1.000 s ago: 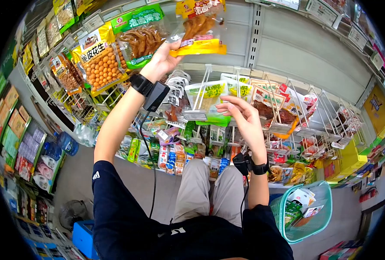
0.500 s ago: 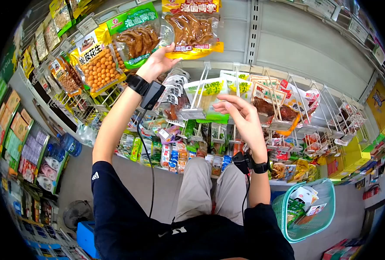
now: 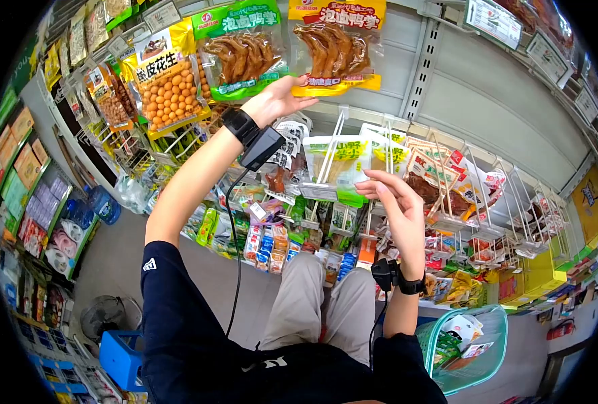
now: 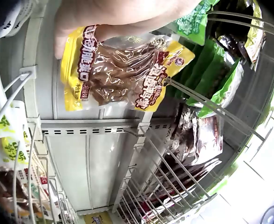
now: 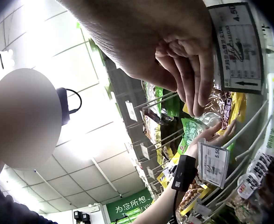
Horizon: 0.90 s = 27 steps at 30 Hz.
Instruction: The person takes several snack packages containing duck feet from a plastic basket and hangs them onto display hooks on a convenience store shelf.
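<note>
In the head view a yellow-and-red bag of duck feet (image 3: 336, 46) hangs at the top, its front facing me. My left hand (image 3: 280, 99) is at the bag's lower left corner, fingers fairly straight, fingertips right at the yellow edge. The left wrist view shows this hand (image 4: 127, 16) along the bag (image 4: 120, 70), whose yellow end overlaps it. My right hand (image 3: 400, 202) is raised in front of the white-and-green bamboo shoot bags (image 3: 336, 158), loosely bent and holding nothing. The right wrist view shows its fingers (image 5: 186, 79) hanging relaxed.
Left of the duck feet hang a green bag of duck feet (image 3: 241, 54) and a yellow bag of coated peanuts (image 3: 167, 77). Metal hooks (image 3: 491, 182) jut out at right. A teal basket (image 3: 494, 363) with packages stands at lower right; a blue stool (image 3: 120, 360) is at lower left.
The yellow-and-red bag was tilted with its lower end lifted; now it hangs flatter. My left hand stays at its lower corner. The right hand keeps its pose as the view shifts.
</note>
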Available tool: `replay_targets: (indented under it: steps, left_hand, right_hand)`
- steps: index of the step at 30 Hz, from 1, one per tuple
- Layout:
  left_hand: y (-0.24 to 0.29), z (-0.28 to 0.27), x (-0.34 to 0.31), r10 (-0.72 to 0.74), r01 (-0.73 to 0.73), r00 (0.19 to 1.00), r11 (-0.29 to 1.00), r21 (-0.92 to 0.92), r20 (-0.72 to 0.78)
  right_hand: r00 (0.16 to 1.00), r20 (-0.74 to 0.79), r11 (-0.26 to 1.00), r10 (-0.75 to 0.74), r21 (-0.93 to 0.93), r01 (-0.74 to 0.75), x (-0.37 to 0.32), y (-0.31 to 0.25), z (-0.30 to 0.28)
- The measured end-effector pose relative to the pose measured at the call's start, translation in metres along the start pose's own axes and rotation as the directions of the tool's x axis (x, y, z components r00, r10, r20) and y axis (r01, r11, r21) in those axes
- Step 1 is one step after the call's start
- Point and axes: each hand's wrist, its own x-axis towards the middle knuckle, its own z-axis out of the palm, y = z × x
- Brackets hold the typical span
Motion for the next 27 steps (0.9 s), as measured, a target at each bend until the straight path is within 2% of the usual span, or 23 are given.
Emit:
replay_targets:
  steps: [3,5,8,12,14,15,16,19,20,21,24,27]
  left_hand:
    - [0.001,0.0,0.006,-0.044,0.044,0.999,0.999,0.015,-0.012]
    - [0.0,-0.001,0.011,-0.054,0.054,0.999,0.991,0.12,-0.007]
    - [-0.002,-0.004,0.013,-0.054,0.054,0.999,0.987,0.151,-0.006]
    - [-0.006,0.0,0.002,-0.059,0.073,0.993,0.987,0.144,-0.098]
    - [-0.006,-0.005,-0.001,-0.148,0.148,0.972,0.989,-0.01,-0.182]
    - [-0.005,-0.01,-0.006,-0.157,0.161,0.981,0.986,0.031,-0.112]
    - [-0.004,-0.003,-0.019,-0.167,0.173,0.979,0.984,0.043,-0.121]
    - [-0.006,0.01,-0.065,-0.022,0.011,0.999,0.966,0.26,0.04]
    - [-0.009,0.015,-0.08,-0.023,0.012,0.999,0.966,0.26,0.039]
    - [-0.013,0.021,-0.098,0.025,-0.057,0.993,0.955,0.29,0.112]
    - [-0.031,0.032,-0.15,0.151,-0.238,0.954,0.907,0.346,0.26]
    - [-0.054,0.04,-0.194,0.266,-0.394,0.911,0.787,0.475,0.315]
  right_hand:
    - [1.0,-0.003,1.0,0.01,-0.003,-0.01,0.001,0.001,0.0]
    - [1.0,-0.004,1.0,0.012,-0.012,-0.012,0.001,0.0,0.0]
    - [1.0,-0.002,1.0,0.006,-0.022,-0.006,0.001,0.001,-0.001]
    - [1.0,-0.005,1.0,0.009,-0.018,-0.009,0.0,-0.001,0.001]
    - [1.0,-0.008,1.0,0.01,-0.022,-0.01,0.0,-0.001,0.001]
    - [1.0,-0.011,1.0,0.007,-0.025,-0.007,0.0,0.0,0.001]
    - [1.0,-0.014,1.0,0.013,-0.025,-0.013,-0.001,0.0,0.002]
    - [1.0,-0.025,1.0,0.003,-0.014,-0.003,-0.001,0.001,0.002]
    - [1.0,-0.025,1.0,0.004,-0.014,-0.005,-0.001,0.001,0.002]
    - [1.0,-0.027,1.0,0.0,-0.019,0.0,-0.001,0.001,0.002]
    - [0.999,-0.037,0.999,-0.012,-0.035,0.01,-0.001,0.002,0.004]
    - [0.999,-0.046,0.999,-0.029,-0.037,0.027,-0.002,0.002,0.004]
